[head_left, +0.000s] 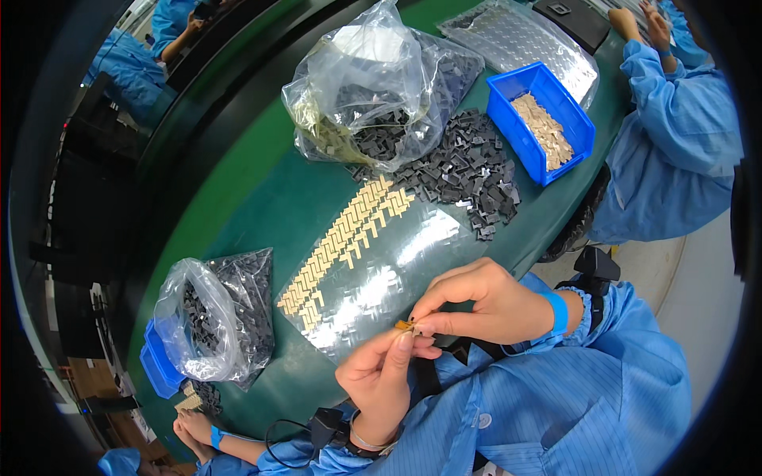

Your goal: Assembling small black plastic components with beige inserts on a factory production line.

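Observation:
My left hand (382, 371) is closed, thumb and fingertips pinching a small golden-yellow piece (404, 325). My right hand (496, 301) meets it there, its thumb and forefinger closed on the same piece. A dark speck shows at the fingertips; its kind is too small to tell. Just beyond my hands lies a clear plastic sheet (367, 295) on the green table. Rows of small tan L-shaped strips (337, 246) cover its left and far part. Past its far right corner spreads a heap of small black plastic parts (468, 163).
A large clear bag (361, 95) of black parts stands at the back. Right of it are a blue bin (508, 119) with tan strips and a stack of clear sheets (524, 40). Another bag (254, 317) sits left. Co-workers in blue are at the right (675, 151) and lower left (198, 432).

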`<state>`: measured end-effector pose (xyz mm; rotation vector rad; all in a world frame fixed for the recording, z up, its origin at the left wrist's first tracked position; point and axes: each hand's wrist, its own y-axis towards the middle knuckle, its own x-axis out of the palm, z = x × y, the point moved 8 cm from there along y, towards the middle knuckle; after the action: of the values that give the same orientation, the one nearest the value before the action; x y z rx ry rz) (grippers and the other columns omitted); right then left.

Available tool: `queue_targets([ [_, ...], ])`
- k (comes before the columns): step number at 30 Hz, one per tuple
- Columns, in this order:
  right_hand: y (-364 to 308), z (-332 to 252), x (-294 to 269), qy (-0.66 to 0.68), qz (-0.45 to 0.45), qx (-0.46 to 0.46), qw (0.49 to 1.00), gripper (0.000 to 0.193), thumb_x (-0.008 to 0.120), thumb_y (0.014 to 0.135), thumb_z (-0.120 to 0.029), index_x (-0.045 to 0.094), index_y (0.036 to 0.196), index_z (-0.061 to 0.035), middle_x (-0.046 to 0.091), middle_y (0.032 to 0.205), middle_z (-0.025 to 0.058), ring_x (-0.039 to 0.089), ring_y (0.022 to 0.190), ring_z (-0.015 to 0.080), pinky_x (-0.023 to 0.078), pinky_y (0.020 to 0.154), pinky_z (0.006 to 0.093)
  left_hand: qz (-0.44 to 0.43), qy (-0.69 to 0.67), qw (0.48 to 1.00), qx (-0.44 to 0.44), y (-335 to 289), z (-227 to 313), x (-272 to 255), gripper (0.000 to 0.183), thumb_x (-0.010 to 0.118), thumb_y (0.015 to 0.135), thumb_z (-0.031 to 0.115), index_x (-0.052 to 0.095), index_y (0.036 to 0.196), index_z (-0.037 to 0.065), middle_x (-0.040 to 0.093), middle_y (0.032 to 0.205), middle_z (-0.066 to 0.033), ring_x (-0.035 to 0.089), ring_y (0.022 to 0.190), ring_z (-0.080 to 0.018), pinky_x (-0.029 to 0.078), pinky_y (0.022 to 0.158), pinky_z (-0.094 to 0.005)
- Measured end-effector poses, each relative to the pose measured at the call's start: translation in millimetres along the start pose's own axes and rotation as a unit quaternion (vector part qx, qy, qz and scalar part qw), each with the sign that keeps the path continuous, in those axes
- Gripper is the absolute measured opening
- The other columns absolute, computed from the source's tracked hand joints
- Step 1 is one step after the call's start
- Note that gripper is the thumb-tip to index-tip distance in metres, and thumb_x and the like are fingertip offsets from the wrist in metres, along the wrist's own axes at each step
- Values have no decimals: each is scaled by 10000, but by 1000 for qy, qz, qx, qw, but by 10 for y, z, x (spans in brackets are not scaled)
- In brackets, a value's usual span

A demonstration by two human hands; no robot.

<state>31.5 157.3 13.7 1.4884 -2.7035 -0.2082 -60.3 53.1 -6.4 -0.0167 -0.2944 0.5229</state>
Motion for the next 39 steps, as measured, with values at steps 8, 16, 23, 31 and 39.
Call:
queue_targets([
  [8,21,-30,25,-17,-24,-1,1000,91,649,808,-66,648,873,-2,650,809,87,629,725,167,477,622,266,52,84,994,48,27,121,-11,165,592,836,35,614,923,-103,637,859,-174,633,715,-209,542,669,-299],
  [16,-17,113,95,71,-29,56,995,119,652,816,-90,652,891,3,655,820,81,625,738,141,476,650,255,77,94,987,103,24,138,-129,138,622,796,25,644,892,-72,540,1005,-165,553,876,-199,460,808,-297],
  [23,-25,116,133,94,-6,52,994,152,613,834,-90,643,920,32,663,802,90,617,755,114,492,692,250,51,98,984,140,15,184,-45,139,646,773,-23,663,907,-53,543,1038,-126,519,907,-174,421,788,-260],
  [31,-61,124,57,129,32,45,990,159,624,820,-81,644,925,36,664,817,93,600,784,91,489,697,244,10,-157,986,-54,66,-142,54,151,582,837,45,652,947,-33,531,1087,-130,480,1033,-199,383,892,-315],
  [39,-102,-538,-1123,-330,215,-127,910,57,592,766,-35,626,796,0,625,743,118,611,669,244,475,610,316,64,-10,995,69,198,184,-166,145,595,809,91,624,900,-19,529,1060,-105,512,959,-190,416,831,-342],
])
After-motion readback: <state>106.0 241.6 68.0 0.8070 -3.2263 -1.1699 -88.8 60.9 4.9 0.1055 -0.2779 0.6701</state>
